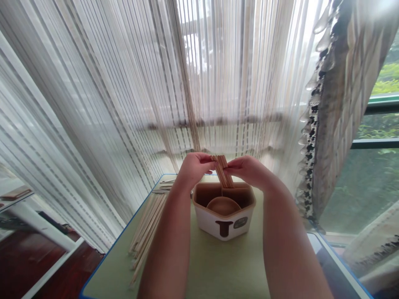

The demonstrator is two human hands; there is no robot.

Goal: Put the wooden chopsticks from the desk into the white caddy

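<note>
My left hand (195,167) and my right hand (247,169) are both closed on a bundle of wooden chopsticks (224,172), pinching its top end from either side. The bundle stands tilted, with its lower ends inside a rear compartment of a white holder (224,224) with a brown inner lining. The holder sits on a pale green table (218,270) and has a round brown compartment at its front. A dark brown mark shows on its front wall.
Several loose chopsticks (146,232) lie in a long pile on the table to the left of the holder. Metal utensils (166,187) lie at the far left corner. Sheer striped curtains (156,83) hang right behind the table. The table's blue edge (102,265) runs along the left.
</note>
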